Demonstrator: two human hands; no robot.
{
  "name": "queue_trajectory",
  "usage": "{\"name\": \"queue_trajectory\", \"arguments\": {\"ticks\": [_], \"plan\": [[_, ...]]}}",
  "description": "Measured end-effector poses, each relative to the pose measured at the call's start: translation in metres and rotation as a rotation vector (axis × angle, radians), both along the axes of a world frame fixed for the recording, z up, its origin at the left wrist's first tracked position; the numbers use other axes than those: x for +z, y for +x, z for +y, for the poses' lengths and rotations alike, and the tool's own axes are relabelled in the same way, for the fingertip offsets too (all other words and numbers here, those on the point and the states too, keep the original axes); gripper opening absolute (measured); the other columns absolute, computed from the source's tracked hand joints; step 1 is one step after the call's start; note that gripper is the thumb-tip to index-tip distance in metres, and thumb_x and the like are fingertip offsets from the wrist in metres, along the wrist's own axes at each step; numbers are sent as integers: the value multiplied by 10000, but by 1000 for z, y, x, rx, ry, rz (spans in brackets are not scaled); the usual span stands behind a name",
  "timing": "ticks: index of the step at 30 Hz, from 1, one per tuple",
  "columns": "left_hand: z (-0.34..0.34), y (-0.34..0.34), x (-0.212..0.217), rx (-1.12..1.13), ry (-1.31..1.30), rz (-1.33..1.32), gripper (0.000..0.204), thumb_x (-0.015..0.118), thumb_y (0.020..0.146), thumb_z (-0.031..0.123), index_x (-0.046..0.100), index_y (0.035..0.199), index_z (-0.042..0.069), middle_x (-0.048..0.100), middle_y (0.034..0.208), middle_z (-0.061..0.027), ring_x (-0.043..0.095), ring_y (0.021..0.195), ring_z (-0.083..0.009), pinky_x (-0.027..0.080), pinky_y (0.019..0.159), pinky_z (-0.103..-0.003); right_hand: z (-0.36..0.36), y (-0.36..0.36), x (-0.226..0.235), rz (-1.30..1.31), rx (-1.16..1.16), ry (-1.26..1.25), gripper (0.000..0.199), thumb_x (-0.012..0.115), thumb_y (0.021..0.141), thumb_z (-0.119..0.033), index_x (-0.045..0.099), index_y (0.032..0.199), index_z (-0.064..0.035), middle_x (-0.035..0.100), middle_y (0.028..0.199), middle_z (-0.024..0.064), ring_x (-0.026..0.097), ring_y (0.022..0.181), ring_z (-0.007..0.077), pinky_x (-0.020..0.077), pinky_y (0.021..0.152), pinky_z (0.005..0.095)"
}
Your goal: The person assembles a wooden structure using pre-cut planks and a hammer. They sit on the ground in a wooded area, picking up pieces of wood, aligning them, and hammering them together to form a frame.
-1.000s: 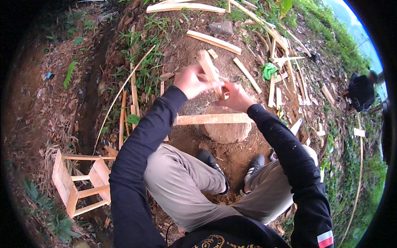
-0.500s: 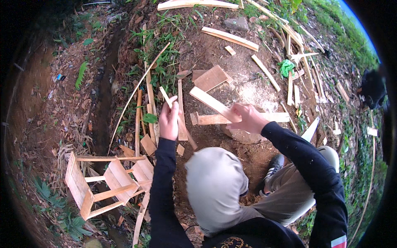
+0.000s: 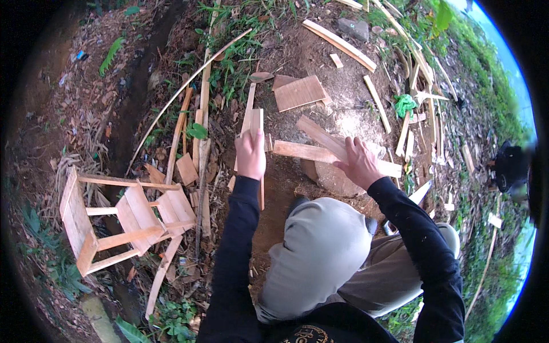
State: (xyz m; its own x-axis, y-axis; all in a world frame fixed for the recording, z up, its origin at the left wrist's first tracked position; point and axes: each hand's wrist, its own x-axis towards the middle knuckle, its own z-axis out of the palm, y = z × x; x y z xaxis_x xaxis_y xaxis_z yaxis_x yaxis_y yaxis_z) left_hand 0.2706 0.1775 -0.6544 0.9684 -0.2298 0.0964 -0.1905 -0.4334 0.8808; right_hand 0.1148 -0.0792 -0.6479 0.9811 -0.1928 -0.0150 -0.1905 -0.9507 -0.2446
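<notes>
1. Gripping the upright wooden slat (image 3: 255, 128) in our closed left hand (image 3: 250, 155), we keep it steady.
2. Our right hand (image 3: 358, 166) clasps the angled plank (image 3: 321, 136) over the stone (image 3: 337, 178); we align the pieces carefully.

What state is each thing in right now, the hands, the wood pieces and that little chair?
Left hand: shut on a narrow wood slat, held upright.
Right hand: gripping a flat wood strip.
Wooden plank: lying across the stump.
Small wooden chair: tipped on its side.
</notes>
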Motion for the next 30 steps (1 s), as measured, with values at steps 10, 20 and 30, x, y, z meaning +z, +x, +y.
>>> {"name": "queue_trajectory", "arguments": {"ticks": [10, 20, 30], "plan": [[-25, 49, 8, -311, -155, 230, 439, 583, 970, 414, 603, 1065, -14, 665, 899, -91, 628, 832, -173, 489, 774, -312, -22, -6, -10, 190, -50, -117, 969, 793, 735, -455, 323, 1440, 15, 450, 1323, 339, 538, 1158, 435, 468, 936, 487], [-28, 64, -1, -245, -464, 402, 327, 582, 958, 247, 619, 1116, -37, 675, 977, -73, 611, 882, -129, 480, 795, -293, -93, 13, 12, 196, -113, -128, 686, 902, 615, -322, 563, 1177, -120, 564, 1136, 169, 594, 1023, 345, 511, 843, 502], [-26, 48, 18, -287, -211, 136, 395, 752, 859, 240, 656, 1128, -33, 690, 877, -47, 601, 795, -99, 501, 738, -274, 39, 84, 45, 167, -67, 1033, 406, 734, 870, -370, 648, 1049, -15, 673, 804, 39, 646, 647, 102, 525, 520, 252]]}}
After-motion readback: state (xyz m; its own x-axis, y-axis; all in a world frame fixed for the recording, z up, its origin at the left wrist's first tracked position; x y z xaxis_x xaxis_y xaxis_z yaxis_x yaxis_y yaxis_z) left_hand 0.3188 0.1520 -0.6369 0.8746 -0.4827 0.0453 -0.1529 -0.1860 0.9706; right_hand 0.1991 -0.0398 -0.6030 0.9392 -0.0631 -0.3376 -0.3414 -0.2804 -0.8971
